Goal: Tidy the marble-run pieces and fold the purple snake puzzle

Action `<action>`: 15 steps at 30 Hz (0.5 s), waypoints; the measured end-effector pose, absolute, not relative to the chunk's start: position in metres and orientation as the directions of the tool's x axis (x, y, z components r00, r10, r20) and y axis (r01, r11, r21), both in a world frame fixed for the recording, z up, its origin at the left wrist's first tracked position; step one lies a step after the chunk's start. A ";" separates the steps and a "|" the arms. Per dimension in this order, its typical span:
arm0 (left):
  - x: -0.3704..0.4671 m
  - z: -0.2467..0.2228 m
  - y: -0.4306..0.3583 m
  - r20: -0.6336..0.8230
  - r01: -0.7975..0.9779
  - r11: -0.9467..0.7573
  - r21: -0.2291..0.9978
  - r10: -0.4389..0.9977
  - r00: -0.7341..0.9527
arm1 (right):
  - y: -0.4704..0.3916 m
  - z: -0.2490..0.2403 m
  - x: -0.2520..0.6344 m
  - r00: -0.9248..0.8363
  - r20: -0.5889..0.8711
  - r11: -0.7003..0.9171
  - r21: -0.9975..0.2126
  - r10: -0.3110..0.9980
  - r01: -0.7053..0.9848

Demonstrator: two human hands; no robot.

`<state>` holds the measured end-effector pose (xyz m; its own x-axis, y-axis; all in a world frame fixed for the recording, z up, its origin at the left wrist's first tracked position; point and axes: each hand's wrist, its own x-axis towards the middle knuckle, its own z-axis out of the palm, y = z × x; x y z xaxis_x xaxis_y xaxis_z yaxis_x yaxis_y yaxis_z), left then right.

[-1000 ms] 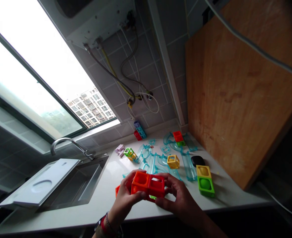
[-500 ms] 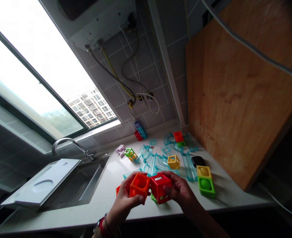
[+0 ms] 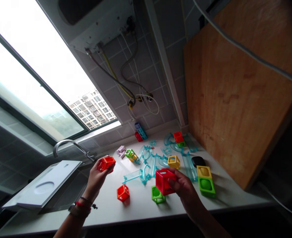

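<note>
My left hand (image 3: 96,178), wearing a watch and bracelets, is closed on an orange cube block (image 3: 107,163) over the counter's left side, near the sink edge. In my right hand (image 3: 182,184) is a red open-framed cube block (image 3: 164,181), gripped at its right side above the counter. Just beneath and left of the red block stands a green frame cube (image 3: 157,194). A second orange cube (image 3: 123,192) rests near the counter's front. Beyond the hands lie clear teal track pieces (image 3: 149,165) and a yellow cube (image 3: 173,162).
At right are a yellow block (image 3: 203,172), a green block (image 3: 206,187) and a black rounded object (image 3: 198,161). Farther back sit a red block (image 3: 178,137), a green frame block (image 3: 130,154) and pale purple pieces (image 3: 121,151). A sink with a white board (image 3: 49,181) is left; a wooden board (image 3: 235,99) stands right.
My left hand has moved left and away with the orange block, parting from the red one. My right hand stays nearly in place. The green cube and second orange cube are now uncovered.
</note>
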<state>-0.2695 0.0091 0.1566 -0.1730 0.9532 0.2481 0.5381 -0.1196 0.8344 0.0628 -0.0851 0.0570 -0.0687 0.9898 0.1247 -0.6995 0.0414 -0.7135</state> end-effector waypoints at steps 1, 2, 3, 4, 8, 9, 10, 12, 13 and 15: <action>-0.281 0.151 0.015 0.251 0.557 -0.100 0.824 0.947 -0.201 | -0.085 0.057 0.062 -0.060 0.118 0.043 -0.715 0.991 -0.698; -0.292 0.146 0.021 0.250 0.577 -0.077 0.813 0.941 -0.226 | -0.085 0.057 0.062 -0.051 0.113 0.045 -0.715 0.992 -0.697; -0.301 0.139 0.025 0.242 0.594 -0.049 0.803 0.938 -0.249 | -0.086 0.057 0.061 -0.046 0.109 0.046 -0.715 0.993 -0.698; -0.310 0.132 0.027 0.228 0.610 -0.018 0.792 0.936 -0.269 | -0.086 0.057 0.061 -0.046 0.108 0.045 -0.713 0.993 -0.700; -0.334 0.104 0.031 0.161 0.649 0.098 0.755 0.931 -0.328 | -0.086 0.057 0.061 -0.066 0.111 0.032 -0.707 0.992 -0.707; -0.338 0.097 0.030 0.152 0.656 0.118 0.746 0.928 -0.339 | -0.085 0.056 0.061 -0.066 0.112 0.033 -0.710 0.992 -0.703; -0.342 0.091 0.029 0.146 0.661 0.134 0.738 0.925 -0.350 | -0.085 0.056 0.061 -0.066 0.111 0.034 -0.715 0.992 -0.698; -0.348 0.081 0.027 0.142 0.671 0.160 0.724 0.917 -0.372 | -0.085 0.055 0.061 -0.070 0.110 0.031 -0.719 0.992 -0.694; -0.350 0.076 0.026 0.142 0.674 0.171 0.718 0.913 -0.382 | -0.085 0.055 0.061 -0.076 0.110 0.027 -0.718 0.991 -0.695; -0.354 0.068 0.024 0.138 0.678 0.198 0.708 0.903 -0.408 | -0.085 0.055 0.060 -0.087 0.116 0.022 -0.714 0.989 -0.700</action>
<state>-0.3542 0.0239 0.0681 -0.4079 0.9026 0.1379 0.6777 0.1981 0.7081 0.0603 -0.0847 0.0551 -0.0867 0.9895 0.1159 -0.6997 0.0224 -0.7141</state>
